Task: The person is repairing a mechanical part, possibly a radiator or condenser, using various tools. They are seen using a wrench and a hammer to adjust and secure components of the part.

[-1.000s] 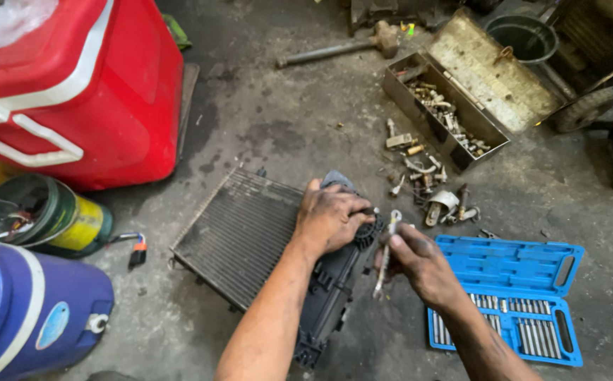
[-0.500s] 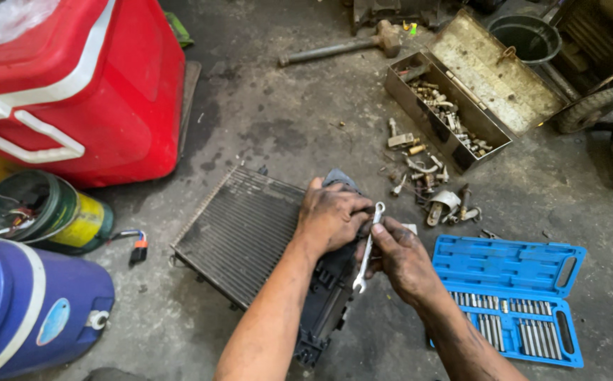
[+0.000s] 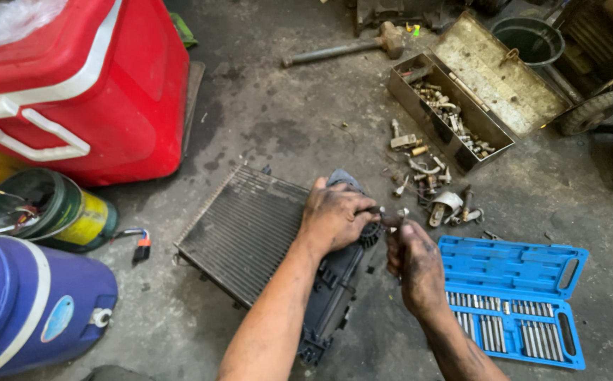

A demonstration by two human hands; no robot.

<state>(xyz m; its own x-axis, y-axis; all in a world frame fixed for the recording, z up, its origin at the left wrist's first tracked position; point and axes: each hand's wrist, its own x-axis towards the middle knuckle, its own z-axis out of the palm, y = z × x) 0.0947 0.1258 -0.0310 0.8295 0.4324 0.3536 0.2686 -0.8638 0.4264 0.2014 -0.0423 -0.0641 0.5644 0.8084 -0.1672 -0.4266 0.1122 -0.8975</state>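
Radiator [image 3: 246, 229] lies flat on the concrete floor [image 3: 306, 120] beside the open blue bit set case [image 3: 511, 268], left hand [image 3: 331, 219] clamped on its black end tank [image 3: 334, 289], right hand [image 3: 412, 264] gripping a wrench [image 3: 399, 219] at the fitting; fastener appears not yet removed, tank still attached.

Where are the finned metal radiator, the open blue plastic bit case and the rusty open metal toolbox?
Finned metal radiator [image 3: 246, 229], head view, on the middle of its dark fin face.
Open blue plastic bit case [image 3: 507, 267], head view, on the inside of its lid.
Rusty open metal toolbox [image 3: 497, 77], head view, on its opened lid.
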